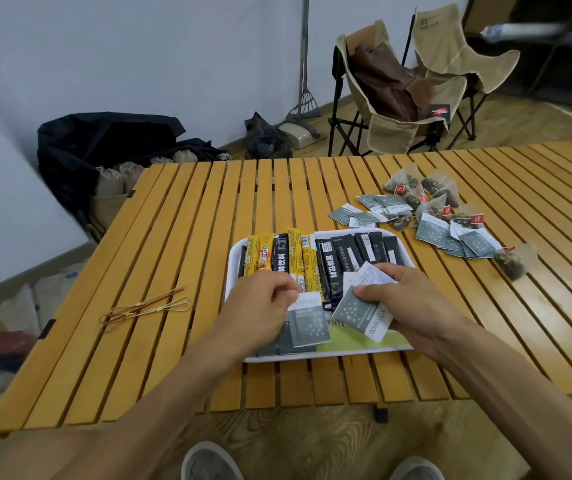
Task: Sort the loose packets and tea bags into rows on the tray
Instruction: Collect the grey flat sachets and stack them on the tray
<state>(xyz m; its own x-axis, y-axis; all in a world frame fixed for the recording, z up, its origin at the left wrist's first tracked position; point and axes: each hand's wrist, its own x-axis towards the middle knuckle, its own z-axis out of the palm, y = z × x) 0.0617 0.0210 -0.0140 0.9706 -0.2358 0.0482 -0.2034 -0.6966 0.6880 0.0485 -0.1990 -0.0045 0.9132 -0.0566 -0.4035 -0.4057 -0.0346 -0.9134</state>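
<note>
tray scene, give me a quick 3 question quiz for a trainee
1. True or false: the pyramid tea bags already lie on the white tray.
2. Which hand holds grey square packets over the tray: A left hand, B right hand?
3. Fill in: the yellow and black stick packets stand in a row along the tray's ____ edge.

Key: 1 false, they lie on the slatted table right of the tray. 2 B. 3 far.

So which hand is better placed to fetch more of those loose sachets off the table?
Right hand, probably: the loose grey sachets lie on its side, though it holds sachets now.
</note>
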